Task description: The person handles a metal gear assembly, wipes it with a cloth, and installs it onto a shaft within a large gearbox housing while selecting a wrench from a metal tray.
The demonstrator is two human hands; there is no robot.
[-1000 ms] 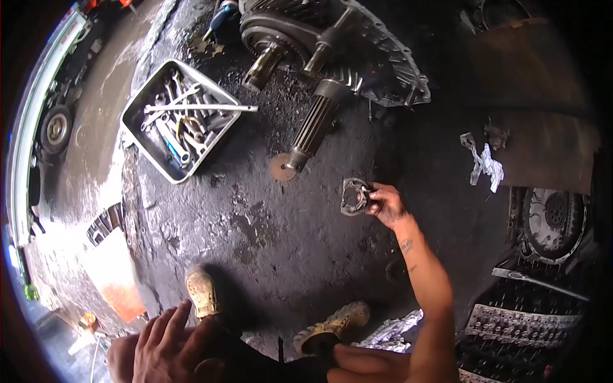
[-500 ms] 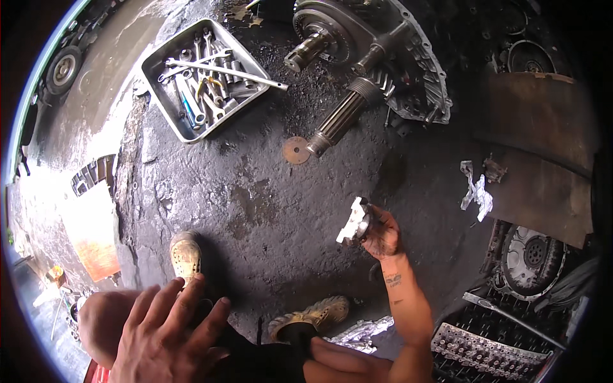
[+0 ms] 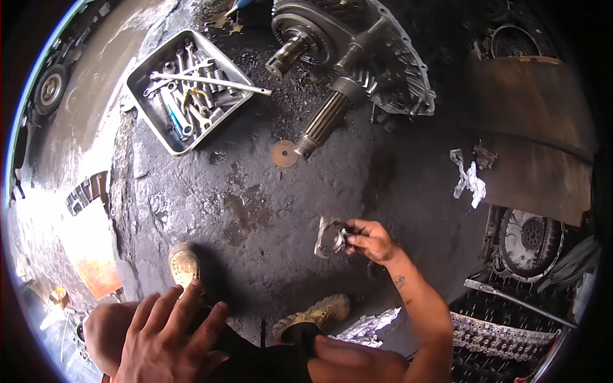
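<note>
My right hand point(image 3: 370, 241) holds a greasy metal ring-like part point(image 3: 324, 239) out over the dark floor, fingers and thumb gripping its right side. My left hand point(image 3: 169, 335) lies over my bent knee point(image 3: 103, 335), fingers spread and holding nothing. Beyond the held part, a splined shaft point(image 3: 322, 121) lies with its end beside a flat rusty disc point(image 3: 278, 151) with a centre hole. It reaches up to a gear assembly in a housing point(image 3: 402, 64).
A steel tray point(image 3: 151, 119) of wrenches sits upper left. Crumpled foil point(image 3: 474, 182) rests by brown sheets point(image 3: 543, 179) at right. A flywheel-like part point(image 3: 527, 239), long bar point(image 3: 523, 303) and engine head point(image 3: 504, 335) lie lower right. Two shoes point(image 3: 184, 262) and a wheel point(image 3: 50, 92) show.
My right hand has come lower than a second ago, and the held part has been turned, showing its ring shape again after appearing edge-on. The whole view has shifted somewhat.
</note>
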